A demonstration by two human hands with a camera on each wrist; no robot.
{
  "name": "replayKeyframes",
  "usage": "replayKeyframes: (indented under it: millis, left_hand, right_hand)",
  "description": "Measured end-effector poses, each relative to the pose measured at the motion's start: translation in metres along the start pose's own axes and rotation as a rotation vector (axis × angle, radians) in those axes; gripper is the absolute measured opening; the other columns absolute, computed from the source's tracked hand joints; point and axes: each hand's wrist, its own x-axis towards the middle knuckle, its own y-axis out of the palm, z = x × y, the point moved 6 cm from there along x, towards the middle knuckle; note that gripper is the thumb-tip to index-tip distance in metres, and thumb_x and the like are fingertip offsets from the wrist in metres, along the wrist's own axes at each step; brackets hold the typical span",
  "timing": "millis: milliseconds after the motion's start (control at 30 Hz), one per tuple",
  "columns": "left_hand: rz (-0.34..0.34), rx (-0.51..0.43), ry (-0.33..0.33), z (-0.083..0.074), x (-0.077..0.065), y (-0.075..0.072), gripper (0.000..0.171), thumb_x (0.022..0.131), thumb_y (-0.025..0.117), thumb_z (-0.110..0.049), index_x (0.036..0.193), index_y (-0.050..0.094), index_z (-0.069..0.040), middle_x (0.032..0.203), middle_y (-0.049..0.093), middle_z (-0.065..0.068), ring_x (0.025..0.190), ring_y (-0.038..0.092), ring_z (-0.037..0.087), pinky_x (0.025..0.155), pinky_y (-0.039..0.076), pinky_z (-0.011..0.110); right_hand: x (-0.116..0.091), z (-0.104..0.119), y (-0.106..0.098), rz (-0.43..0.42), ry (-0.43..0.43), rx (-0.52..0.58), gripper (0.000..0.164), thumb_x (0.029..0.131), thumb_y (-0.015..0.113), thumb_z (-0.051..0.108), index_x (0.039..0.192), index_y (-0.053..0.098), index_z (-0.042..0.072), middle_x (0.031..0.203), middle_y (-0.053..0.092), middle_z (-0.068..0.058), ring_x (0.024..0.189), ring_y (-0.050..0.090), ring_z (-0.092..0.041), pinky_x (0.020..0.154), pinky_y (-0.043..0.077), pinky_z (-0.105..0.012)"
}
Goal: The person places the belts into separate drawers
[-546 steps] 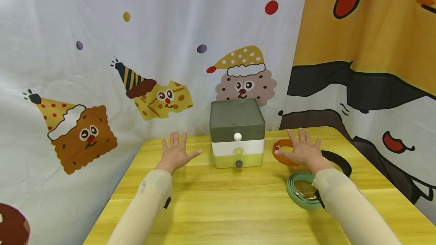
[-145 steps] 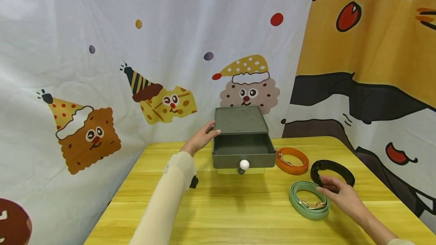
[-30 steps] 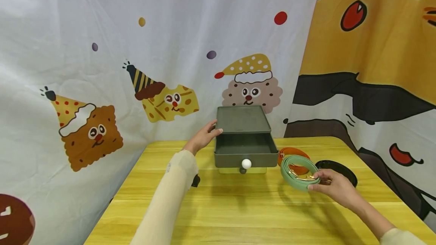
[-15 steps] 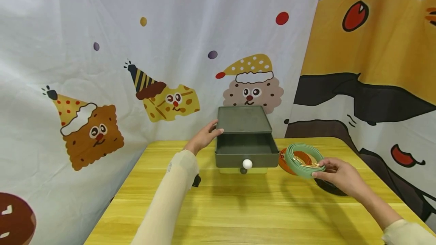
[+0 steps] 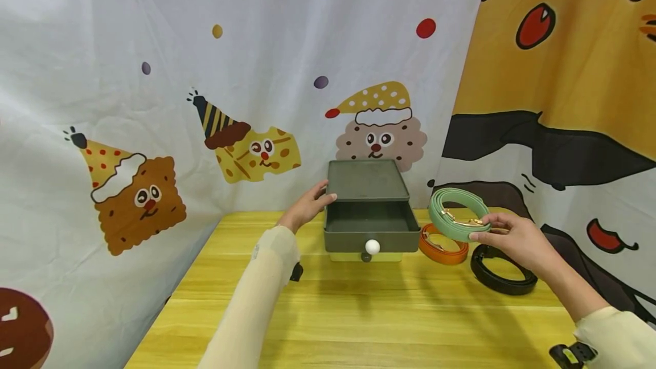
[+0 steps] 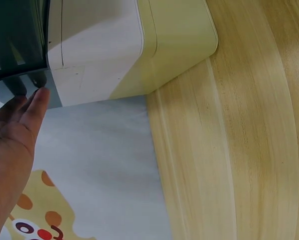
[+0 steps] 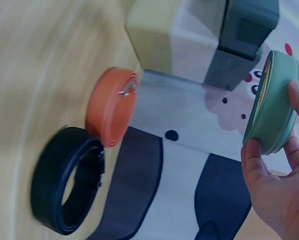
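Note:
A small drawer box (image 5: 367,180) stands at the back of the table, its dark grey-green top drawer (image 5: 348,242) pulled out, with a white knob (image 5: 372,247). My left hand (image 5: 306,206) rests against the box's left side, thumb near the front top edge; in the left wrist view its fingertips (image 6: 41,95) touch the dark top section. Up in the air right of the box, my right hand (image 5: 520,244) pinches a coiled green belt (image 5: 453,232) by its near right side. The right wrist view shows thumb and fingers around the belt's band (image 7: 277,100).
A coiled orange belt (image 5: 442,254) lies right of the box, beneath the raised green one. Further right lies a coiled black belt (image 5: 499,285). Wooden tabletop (image 5: 359,323) stretches in front; a printed curtain (image 5: 277,10) hangs close behind.
The top drawer, closed at first, has come out. My right hand took the green belt off the table and has raised it further over the last second. The left hand stays on the box.

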Motion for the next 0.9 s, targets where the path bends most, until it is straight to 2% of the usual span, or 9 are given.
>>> replayKeyframes:
  millis: [267, 500, 733, 900]
  left_hand:
    - [0.013, -0.042, 0.013, -0.003, 0.000, 0.003, 0.077, 0.097, 0.060, -0.049, 0.160, 0.020, -0.027, 0.164, 0.017, 0.004, 0.145, 0.032, 0.024, 0.114, 0.034, 0.045]
    - [0.017, -0.044, 0.015, -0.004, -0.001, 0.003, 0.076, 0.098, 0.059, -0.047, 0.160, 0.020, -0.027, 0.164, 0.017, 0.004, 0.144, 0.034, 0.025, 0.113, 0.035, 0.044]
    - [0.019, -0.045, 0.014, -0.005, 0.000, 0.002, 0.076, 0.098, 0.059, -0.048, 0.160, 0.020, -0.028, 0.164, 0.017, 0.004, 0.143, 0.035, 0.027, 0.113, 0.036, 0.044]
    - [0.013, -0.050, 0.015, -0.004, -0.002, 0.002, 0.076, 0.099, 0.059, -0.047, 0.160, 0.020, -0.027, 0.164, 0.017, 0.005, 0.143, 0.035, 0.028, 0.113, 0.036, 0.045]
  right_hand:
    - [0.005, 0.015, -0.008, 0.005, 0.015, 0.002, 0.057, 0.087, 0.074, 0.051, 0.115, 0.060, 0.004, 0.116, 0.062, -0.019, 0.101, 0.060, -0.033, 0.073, 0.051, -0.034]
    - [0.009, 0.025, -0.009, 0.003, 0.018, 0.001, 0.059, 0.086, 0.073, 0.054, 0.115, 0.059, 0.005, 0.115, 0.063, -0.019, 0.100, 0.059, -0.033, 0.071, 0.051, -0.034]
    - [0.016, 0.040, -0.007, 0.021, 0.009, 0.000, 0.058, 0.085, 0.073, 0.055, 0.113, 0.061, 0.006, 0.095, 0.067, -0.008, 0.088, 0.055, -0.025, 0.069, 0.044, -0.034]
    - [0.022, 0.055, -0.001, 0.048, -0.004, 0.013, 0.059, 0.083, 0.076, 0.055, 0.112, 0.063, 0.006, 0.094, 0.068, -0.006, 0.089, 0.054, -0.026, 0.070, 0.043, -0.034]
